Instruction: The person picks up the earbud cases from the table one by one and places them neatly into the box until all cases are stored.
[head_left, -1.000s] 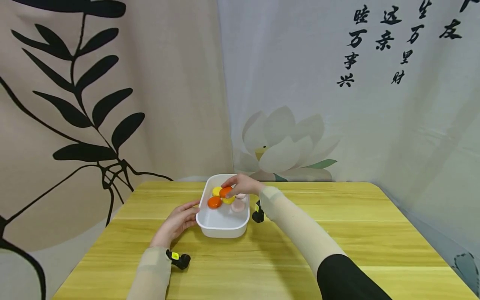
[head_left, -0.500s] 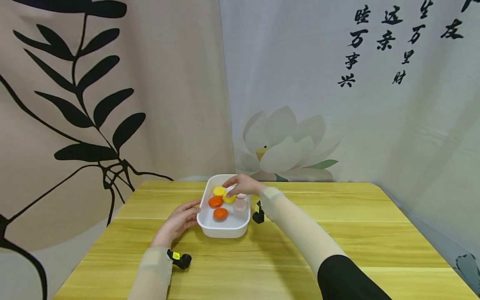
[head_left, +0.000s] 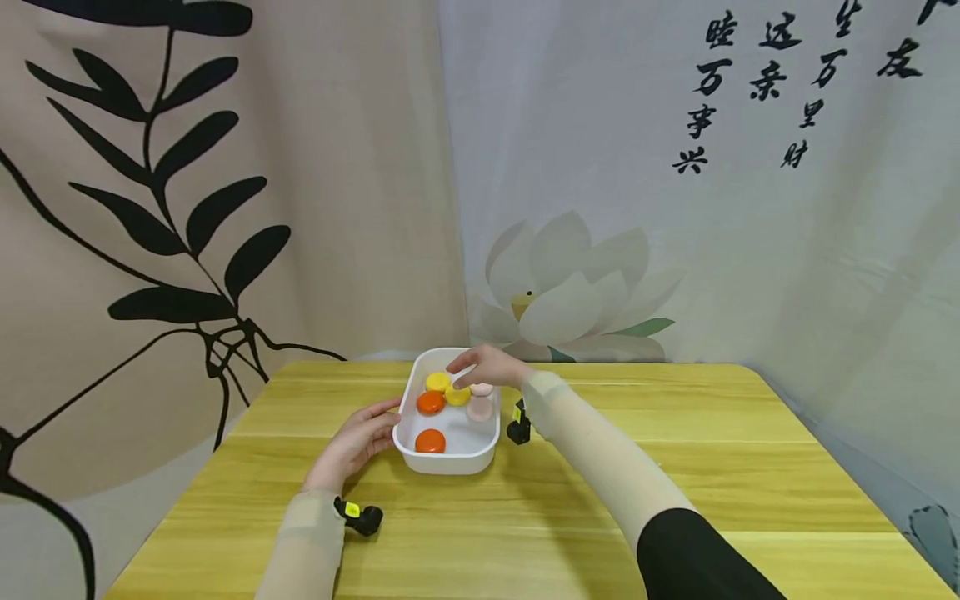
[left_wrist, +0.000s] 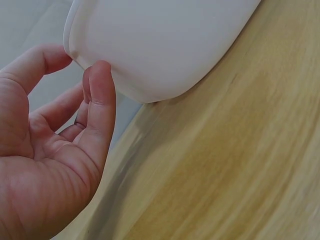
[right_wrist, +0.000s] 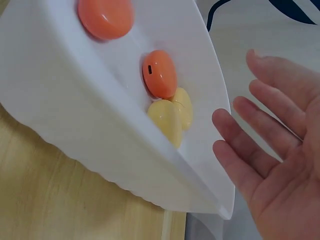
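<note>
A white plastic bin stands on the table with glossy rounded pieces inside. One orange piece lies apart near the front wall; another orange piece, with a small black slot in its side, lies farther back. Two yellow pieces and two pale pink pieces are grouped beside it. My right hand hovers over the bin's back right, fingers spread and loosely bent, holding nothing. My left hand rests its fingertips against the bin's left rim, also seen on the bin wall.
The wooden table extends around the bin, its back edge just behind it. A printed cloth backdrop hangs behind. Small black cameras are strapped at the left wrist and right wrist.
My right hand let go of an orange piece it held a second ago. That piece now lies nearer the bin's front wall, having slid forward and left. My left hand stays at the rim.
</note>
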